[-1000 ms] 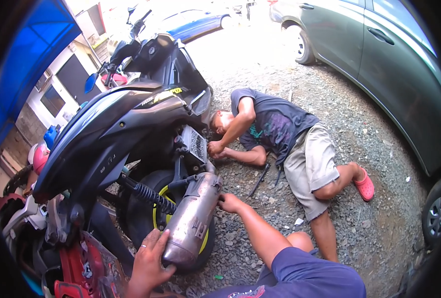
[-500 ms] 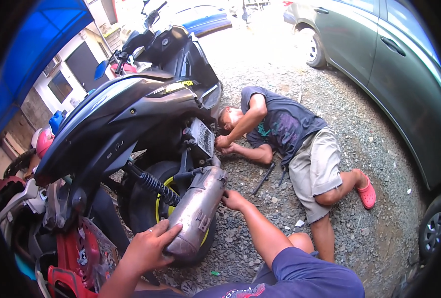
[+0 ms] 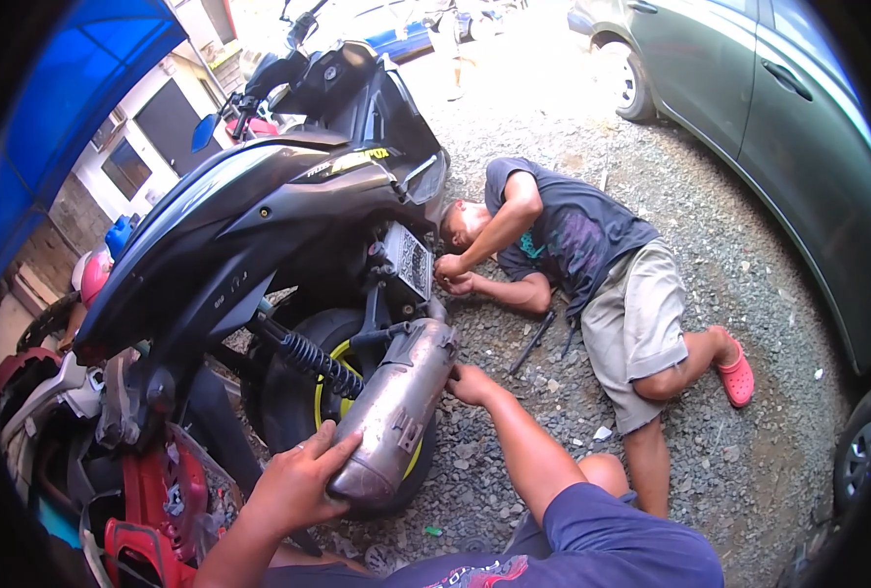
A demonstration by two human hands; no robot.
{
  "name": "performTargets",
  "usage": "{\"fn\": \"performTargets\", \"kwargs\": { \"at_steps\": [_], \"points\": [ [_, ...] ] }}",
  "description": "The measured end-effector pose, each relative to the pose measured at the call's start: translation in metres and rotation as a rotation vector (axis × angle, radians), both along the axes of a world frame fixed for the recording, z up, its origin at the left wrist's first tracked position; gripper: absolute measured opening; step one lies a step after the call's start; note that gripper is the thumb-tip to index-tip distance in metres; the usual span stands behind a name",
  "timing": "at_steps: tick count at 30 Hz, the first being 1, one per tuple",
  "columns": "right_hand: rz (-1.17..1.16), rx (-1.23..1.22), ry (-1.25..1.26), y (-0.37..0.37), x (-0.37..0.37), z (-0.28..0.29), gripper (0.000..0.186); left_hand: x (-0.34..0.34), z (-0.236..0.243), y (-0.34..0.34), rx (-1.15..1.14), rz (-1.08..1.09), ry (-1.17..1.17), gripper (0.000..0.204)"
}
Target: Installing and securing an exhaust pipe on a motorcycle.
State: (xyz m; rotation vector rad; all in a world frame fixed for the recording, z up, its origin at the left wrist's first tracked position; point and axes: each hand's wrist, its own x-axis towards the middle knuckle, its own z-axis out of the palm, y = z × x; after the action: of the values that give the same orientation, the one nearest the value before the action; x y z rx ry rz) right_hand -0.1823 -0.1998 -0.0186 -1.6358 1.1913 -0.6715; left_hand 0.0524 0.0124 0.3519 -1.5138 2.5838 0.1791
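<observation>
A worn metal exhaust muffler (image 3: 396,416) slants beside the rear wheel of a dark scooter (image 3: 288,211). My left hand (image 3: 303,480) grips its near, lower end, thumb and fingers spread round the metal. On the muffler's right side, my right hand (image 3: 471,384) is closed with its fingertips tucked against the edge, partly hidden. Beyond it, a co-worker (image 3: 572,235) lies sideways on the gravel, both hands (image 3: 452,274) together by the front end of the exhaust pipe, under the radiator-like grille (image 3: 411,260). What those fingers hold is too small to tell.
A dark tool (image 3: 531,345) lies on the gravel (image 3: 739,451) near the co-worker. A grey-green car (image 3: 720,108) stands along the right. Red and grey body panels (image 3: 146,505) are piled at lower left, under a blue tarp (image 3: 73,108). A shock absorber (image 3: 308,358) sits behind the muffler.
The whole view has shifted slightly. Both my hands keep their places on the muffler, and the co-worker's hands stay by the pipe. A figure now shows in the bright background.
</observation>
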Motion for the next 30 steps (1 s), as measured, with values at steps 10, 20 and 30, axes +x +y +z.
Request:
{"fn": "performTargets", "kwargs": {
  "at_steps": [10, 20, 30],
  "points": [
    [-0.054, 0.039, 0.055, 0.004, 0.003, -0.007, 0.037, -0.004, 0.005, 0.000, -0.101, -0.046, -0.002, 0.109],
    [-0.122, 0.045, -0.040, 0.005, 0.000, 0.009, 0.030, 0.001, -0.004, -0.007, -0.115, -0.040, 0.011, 0.116],
    [-0.104, 0.108, 0.000, 0.001, 0.000, -0.007, 0.033, -0.003, -0.005, -0.010, -0.158, -0.092, 0.028, 0.109]
  ]
}}
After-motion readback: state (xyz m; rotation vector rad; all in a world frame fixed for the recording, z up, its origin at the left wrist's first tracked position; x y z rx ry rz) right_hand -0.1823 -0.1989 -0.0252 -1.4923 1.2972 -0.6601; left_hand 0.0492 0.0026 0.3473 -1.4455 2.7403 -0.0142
